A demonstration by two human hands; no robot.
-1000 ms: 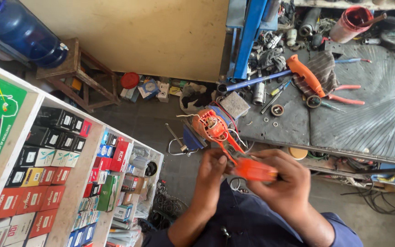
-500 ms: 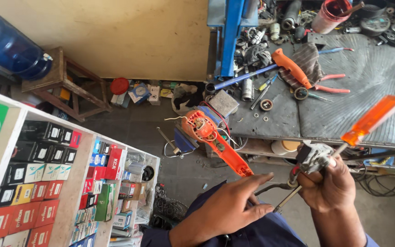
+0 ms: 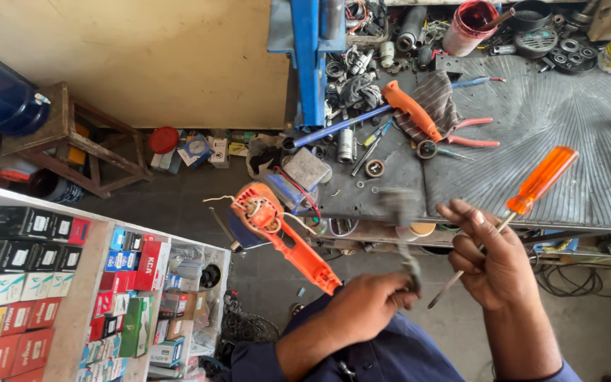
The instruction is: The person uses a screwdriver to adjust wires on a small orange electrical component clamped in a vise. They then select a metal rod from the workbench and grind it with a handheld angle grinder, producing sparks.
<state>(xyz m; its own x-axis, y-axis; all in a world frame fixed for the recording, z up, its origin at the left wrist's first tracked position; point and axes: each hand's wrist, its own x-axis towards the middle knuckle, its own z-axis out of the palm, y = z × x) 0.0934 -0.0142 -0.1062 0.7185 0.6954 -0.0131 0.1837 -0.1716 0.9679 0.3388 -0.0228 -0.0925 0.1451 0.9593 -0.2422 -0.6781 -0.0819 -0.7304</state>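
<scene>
Closest in, the left hand (image 3: 365,304) was clenched around the lower end of an orange tool housing (image 3: 284,233), which slanted up and away to the left with its round end opened and loose wires showing. A small dark part, blurred, stuck up from that same fist; what it was I could not tell. Just to the right, apart from the housing, the right hand (image 3: 493,262) gripped a screwdriver (image 3: 525,205) by its shaft, the orange handle pointing up to the right over the desk (image 3: 567,127) and the metal tip angled down toward the left hand. The two hands sat near each other without touching.

Beyond them, the grey desk carried an orange-handled tool (image 3: 411,110) lying on a striped cloth (image 3: 436,102), red-handled pliers (image 3: 472,134) beside it, and a red pot (image 3: 469,25) at the far edge. Off to the left, shelves of small boxes (image 3: 51,283) stood on the floor side, with a wooden stool (image 3: 65,141) farther back.
</scene>
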